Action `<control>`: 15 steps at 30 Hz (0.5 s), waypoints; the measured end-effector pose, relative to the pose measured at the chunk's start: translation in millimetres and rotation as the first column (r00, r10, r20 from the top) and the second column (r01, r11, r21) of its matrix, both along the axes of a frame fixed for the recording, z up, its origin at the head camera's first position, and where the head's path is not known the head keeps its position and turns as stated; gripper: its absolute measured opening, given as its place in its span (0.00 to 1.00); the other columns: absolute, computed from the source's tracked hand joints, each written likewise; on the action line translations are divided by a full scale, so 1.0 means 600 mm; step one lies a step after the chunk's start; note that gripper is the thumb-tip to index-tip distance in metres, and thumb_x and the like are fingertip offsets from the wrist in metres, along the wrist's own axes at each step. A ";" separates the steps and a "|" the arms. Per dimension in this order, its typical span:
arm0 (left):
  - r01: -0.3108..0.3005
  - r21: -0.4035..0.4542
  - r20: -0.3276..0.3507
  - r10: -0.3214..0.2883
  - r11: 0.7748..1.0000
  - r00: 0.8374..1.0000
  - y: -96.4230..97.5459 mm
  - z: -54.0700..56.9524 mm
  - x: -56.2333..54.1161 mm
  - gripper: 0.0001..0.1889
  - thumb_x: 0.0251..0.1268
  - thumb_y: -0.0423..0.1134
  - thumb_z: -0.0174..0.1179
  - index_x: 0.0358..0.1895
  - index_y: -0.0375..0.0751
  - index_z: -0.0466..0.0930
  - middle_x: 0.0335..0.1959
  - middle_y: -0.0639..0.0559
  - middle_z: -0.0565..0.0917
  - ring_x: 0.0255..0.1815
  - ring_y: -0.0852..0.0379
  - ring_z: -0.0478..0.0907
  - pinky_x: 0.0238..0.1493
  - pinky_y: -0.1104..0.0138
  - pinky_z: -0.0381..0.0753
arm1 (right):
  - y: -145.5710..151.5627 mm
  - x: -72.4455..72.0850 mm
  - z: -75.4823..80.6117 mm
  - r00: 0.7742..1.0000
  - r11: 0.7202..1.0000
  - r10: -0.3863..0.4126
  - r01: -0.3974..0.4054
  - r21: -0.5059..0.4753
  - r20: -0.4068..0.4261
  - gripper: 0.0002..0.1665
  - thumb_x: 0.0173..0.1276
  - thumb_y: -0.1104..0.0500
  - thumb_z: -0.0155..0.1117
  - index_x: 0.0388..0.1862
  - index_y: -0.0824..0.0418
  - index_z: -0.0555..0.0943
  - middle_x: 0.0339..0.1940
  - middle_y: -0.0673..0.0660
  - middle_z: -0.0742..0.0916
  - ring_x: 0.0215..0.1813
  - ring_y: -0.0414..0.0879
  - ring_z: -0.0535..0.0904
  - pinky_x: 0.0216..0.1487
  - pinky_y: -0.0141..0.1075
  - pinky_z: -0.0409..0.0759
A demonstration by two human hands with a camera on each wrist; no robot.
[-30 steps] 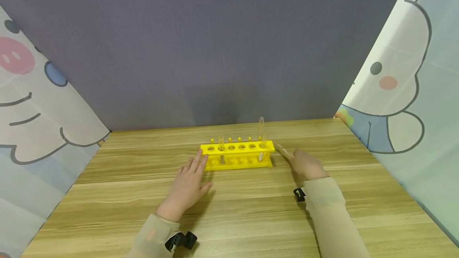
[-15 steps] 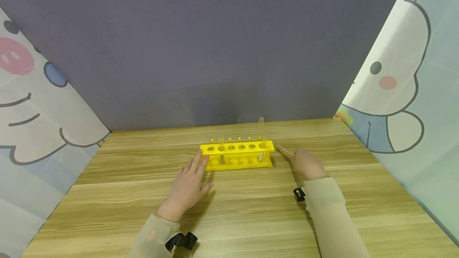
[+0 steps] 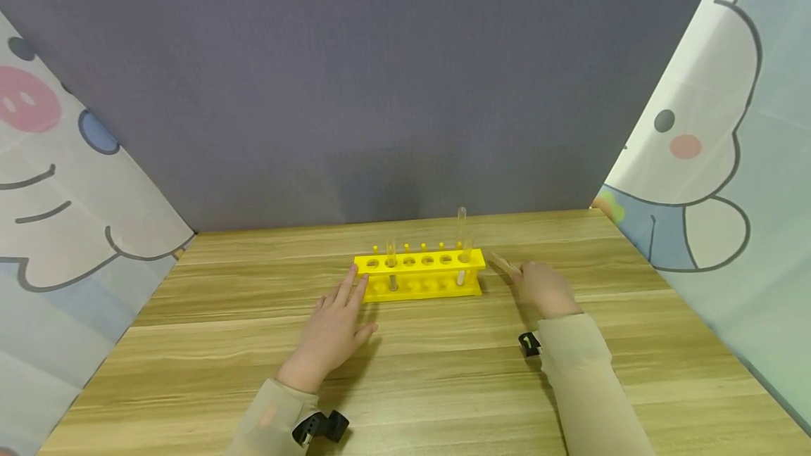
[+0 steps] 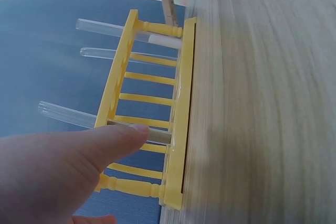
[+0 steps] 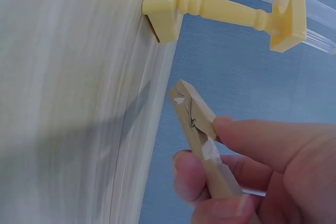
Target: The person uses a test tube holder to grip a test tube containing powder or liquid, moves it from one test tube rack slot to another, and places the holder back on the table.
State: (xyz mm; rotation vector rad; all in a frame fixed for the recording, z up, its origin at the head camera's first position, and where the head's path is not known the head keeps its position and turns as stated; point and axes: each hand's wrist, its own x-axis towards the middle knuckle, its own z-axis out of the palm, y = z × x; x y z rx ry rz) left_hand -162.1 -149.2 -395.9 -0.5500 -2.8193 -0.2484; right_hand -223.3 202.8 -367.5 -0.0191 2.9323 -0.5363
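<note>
A yellow test tube rack (image 3: 418, 270) stands on the wood-grain table. In its second hole from the left is a glass test tube (image 3: 391, 250) with greyish contents low down. The rightmost hole carries another tube with white contents (image 3: 460, 277), and a third tube (image 3: 461, 222) sits upside down on a rear peg. My left hand (image 3: 329, 333) touches the rack's left end with extended fingers; in the left wrist view its thumb (image 4: 118, 142) is in front of the nearest tube. Right of the rack, my right hand (image 3: 545, 290) grips a wooden test tube clamp (image 5: 195, 142), tip pointing toward the rack.
The wooden tabletop (image 3: 431, 385) spreads in front of the rack. A grey-blue panel (image 3: 393, 90) rises behind the table, and cartoon-printed sheets hang at left (image 3: 57, 231) and right (image 3: 703, 160).
</note>
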 end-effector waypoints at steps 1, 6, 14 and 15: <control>0.000 -0.002 -0.001 0.000 1.000 1.000 0.000 0.000 0.000 0.44 0.56 0.52 0.65 0.71 0.36 0.55 0.74 0.39 0.48 0.58 0.34 0.68 0.55 0.40 0.68 | 0.000 0.000 0.000 1.000 1.000 -0.002 0.002 -0.003 0.002 0.19 0.74 0.55 0.46 0.44 0.71 0.76 0.26 0.60 0.78 0.26 0.51 0.71 0.25 0.41 0.71; 0.003 -0.008 -0.007 -0.003 1.000 1.000 0.000 0.000 0.001 0.43 0.56 0.52 0.65 0.71 0.35 0.55 0.73 0.39 0.49 0.57 0.34 0.70 0.54 0.40 0.68 | -0.003 0.004 0.005 1.000 1.000 -0.004 0.004 -0.025 -0.028 0.20 0.74 0.55 0.48 0.46 0.71 0.77 0.24 0.59 0.78 0.23 0.49 0.70 0.21 0.38 0.69; -0.004 -0.013 0.010 0.004 1.000 1.000 0.001 0.001 0.001 0.44 0.57 0.52 0.64 0.71 0.35 0.54 0.73 0.39 0.48 0.56 0.34 0.70 0.55 0.40 0.68 | -0.008 0.008 0.015 0.995 0.999 0.001 -0.005 -0.039 -0.100 0.21 0.73 0.54 0.49 0.50 0.70 0.77 0.22 0.57 0.77 0.23 0.49 0.69 0.20 0.38 0.67; -0.005 -0.014 0.013 0.005 1.000 1.000 0.001 0.001 0.001 0.44 0.57 0.52 0.64 0.71 0.36 0.54 0.74 0.39 0.48 0.56 0.34 0.71 0.55 0.40 0.68 | -0.009 0.009 0.017 0.994 0.999 0.005 -0.009 -0.034 -0.113 0.21 0.73 0.54 0.49 0.51 0.70 0.77 0.23 0.58 0.78 0.24 0.49 0.69 0.21 0.38 0.67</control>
